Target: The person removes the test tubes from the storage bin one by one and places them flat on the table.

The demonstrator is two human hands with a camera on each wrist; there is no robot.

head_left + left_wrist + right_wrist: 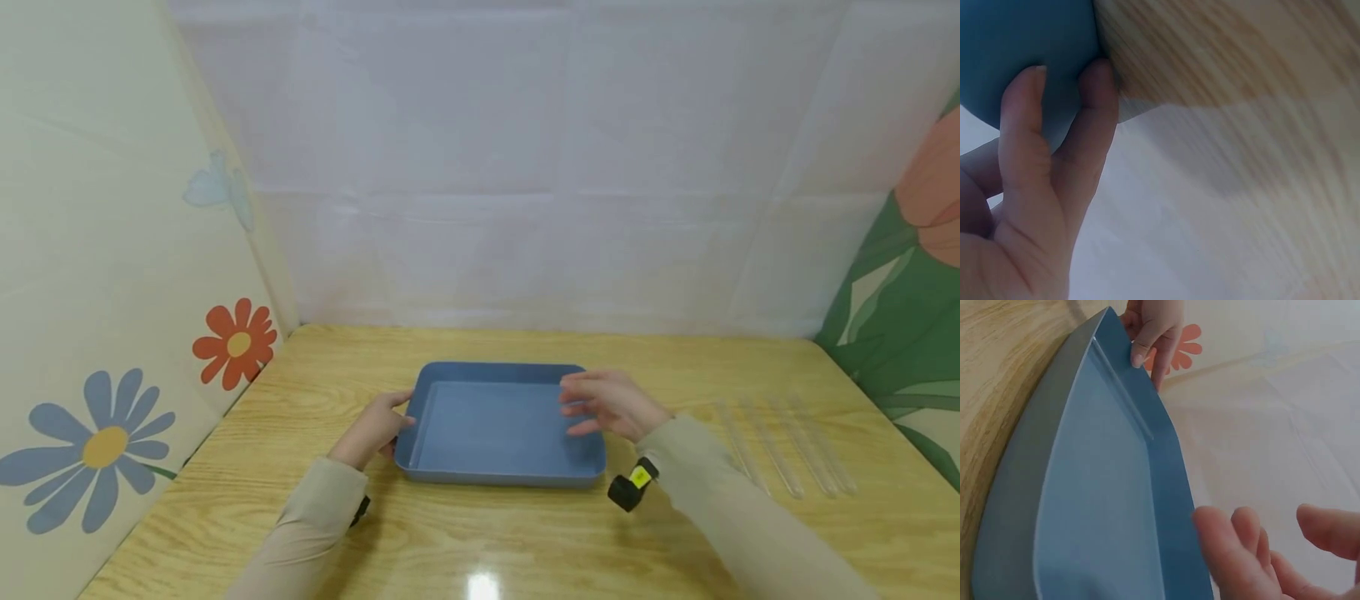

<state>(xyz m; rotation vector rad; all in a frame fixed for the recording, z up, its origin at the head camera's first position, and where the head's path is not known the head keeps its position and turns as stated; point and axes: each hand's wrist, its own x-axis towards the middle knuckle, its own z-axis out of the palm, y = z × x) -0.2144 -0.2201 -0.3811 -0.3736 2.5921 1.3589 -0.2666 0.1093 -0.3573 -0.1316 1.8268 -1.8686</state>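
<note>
A shallow blue rectangular tray [487, 429] with raised sides sits at the middle of the wooden table; nothing shows inside it. My left hand [375, 425] grips the tray's left side. In the left wrist view, its thumb [1025, 119] and a finger [1094, 100] lie against the blue wall. My right hand [611, 404] hovers over the tray's right end with its fingers spread and loosely bent, holding nothing. The right wrist view shows the right hand [1272, 562] beside the tray wall; whether a fingertip touches it I cannot tell.
Several thin transparent tubes [787, 450] lie side by side on the wooden table [480, 533], right of the tray and close to the right forearm. A white cloth [510, 167] hangs behind the table, with flower-printed cloths at the left and right.
</note>
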